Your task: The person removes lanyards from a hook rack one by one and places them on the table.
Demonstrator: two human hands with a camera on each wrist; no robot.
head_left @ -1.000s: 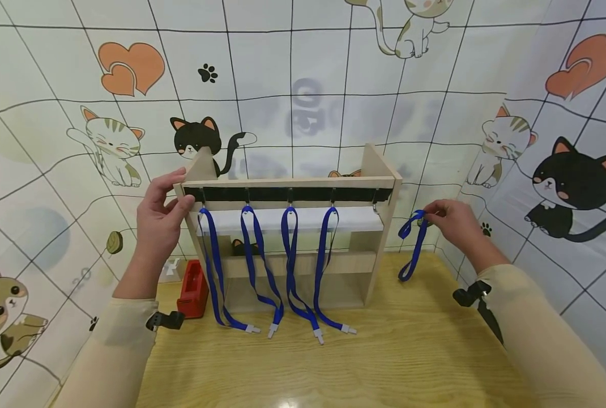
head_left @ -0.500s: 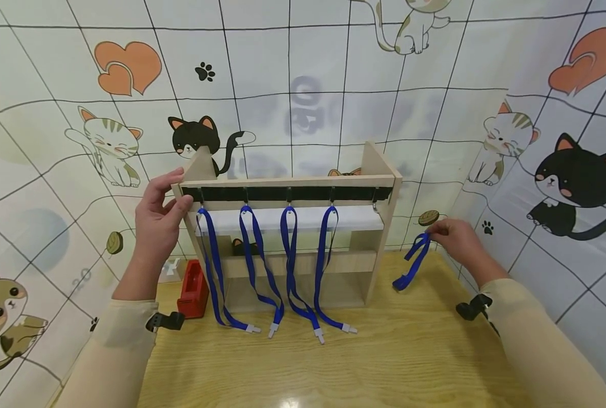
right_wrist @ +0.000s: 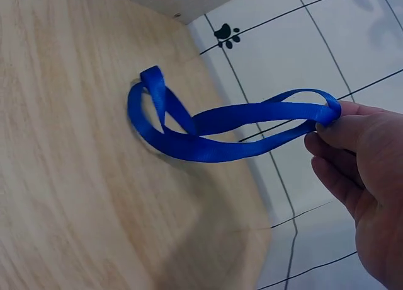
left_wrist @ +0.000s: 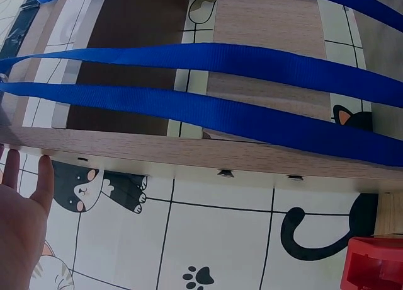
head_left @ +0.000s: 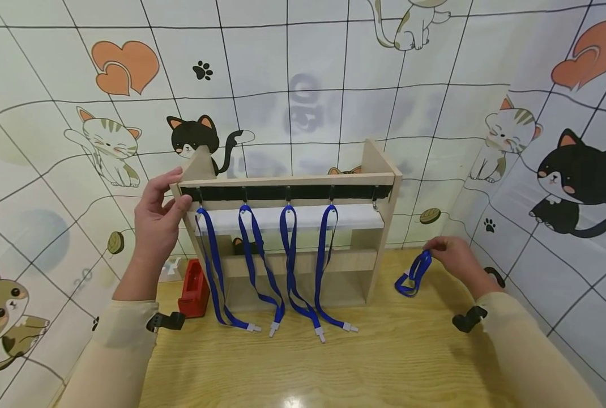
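Observation:
A wooden shelf (head_left: 290, 181) stands on the table. From hooks on its black strip (head_left: 264, 193) hang several blue lanyards (head_left: 287, 260), their pale clips (head_left: 320, 334) lying on the tabletop; the rightmost hook (head_left: 375, 198) carries none. My left hand (head_left: 156, 212) holds the shelf's upper left edge, thumb at the front. To the shelf's right, my right hand (head_left: 453, 258) pinches another blue lanyard (head_left: 416, 273) between thumb and fingers. In the right wrist view, this lanyard (right_wrist: 217, 152) droops in a loop with its lower end at the tabletop.
A red tape dispenser (head_left: 194, 289) stands against the shelf's lower left side, near a white object (head_left: 170, 270) at the wall. White rolled or folded material (head_left: 308, 218) lies behind the lanyards. Cat-print walls (head_left: 303, 68) enclose the back and sides of the wooden table (head_left: 303, 374).
My right hand has moved down with the lanyard, whose lower end now bunches at the tabletop. My left hand keeps its hold on the shelf.

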